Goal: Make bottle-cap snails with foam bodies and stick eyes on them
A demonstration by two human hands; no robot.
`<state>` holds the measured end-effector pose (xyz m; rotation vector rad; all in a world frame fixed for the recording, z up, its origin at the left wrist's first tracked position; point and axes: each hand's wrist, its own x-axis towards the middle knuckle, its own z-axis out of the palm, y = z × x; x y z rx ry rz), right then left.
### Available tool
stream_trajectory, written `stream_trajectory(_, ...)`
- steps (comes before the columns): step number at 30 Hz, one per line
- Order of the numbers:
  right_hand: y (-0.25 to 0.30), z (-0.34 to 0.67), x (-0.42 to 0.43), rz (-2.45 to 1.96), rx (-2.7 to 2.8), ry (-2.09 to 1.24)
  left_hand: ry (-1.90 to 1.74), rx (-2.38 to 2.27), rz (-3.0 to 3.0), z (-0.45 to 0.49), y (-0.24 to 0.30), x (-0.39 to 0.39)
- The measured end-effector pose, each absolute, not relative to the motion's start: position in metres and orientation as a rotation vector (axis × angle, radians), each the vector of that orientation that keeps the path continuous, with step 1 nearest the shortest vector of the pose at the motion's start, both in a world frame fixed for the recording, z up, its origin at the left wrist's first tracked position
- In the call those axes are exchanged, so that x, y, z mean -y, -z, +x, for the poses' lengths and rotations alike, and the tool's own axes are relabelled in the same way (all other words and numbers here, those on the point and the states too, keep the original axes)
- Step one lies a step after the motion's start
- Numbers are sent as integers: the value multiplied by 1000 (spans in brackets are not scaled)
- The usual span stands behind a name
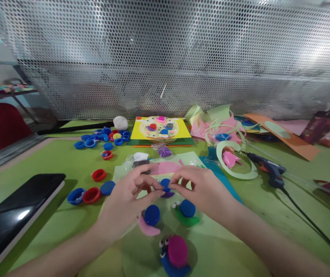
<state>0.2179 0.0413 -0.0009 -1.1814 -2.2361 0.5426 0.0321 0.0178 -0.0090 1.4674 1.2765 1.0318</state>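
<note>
Between my fingertips is a small snail figure with a blue bottle cap point(165, 185) as its shell and a purple clay body point(167, 195). My left hand point(134, 192) pinches it from the left, and my right hand point(198, 184) pinches it from the other side. Below on the pale green paper point(142, 254) stand three more cap snails: a blue cap on a pink clay body point(149, 230), a blue cap on a green clay body point(190, 221) with white eyes, and a magenta cap point(177, 251) on a blue clay body with eyes.
Loose blue and red caps point(92, 195) lie left, near a black phone point(23, 215). A decorated round piece point(159, 129) rests on yellow paper at the back. Paper scraps point(202, 129) and a glue gun point(269, 169) with its cord lie right. A perforated metal panel point(165, 57) stands behind.
</note>
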Motion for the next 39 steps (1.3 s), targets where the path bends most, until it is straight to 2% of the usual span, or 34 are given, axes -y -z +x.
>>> stream_trajectory(7,-1,221,-44,-1219,2337,-600,-902,-1344,1597,33,13,-14)
stream_trajectory(12,-1,220,-43,-1277,2371,-590,-911,-1345,1823,32,16,-12)
stream_trajectory(24,-1,223,-46,-1258,2346,-671,-945,-1330,1954,32,18,-15)
stream_trajectory(32,-4,226,-50,-1303,2341,-600,-867,-1296,2170,33,23,-17)
stream_trajectory(39,3,224,-40,-1174,2158,-874,-1220,-1428,2197,33,17,-11)
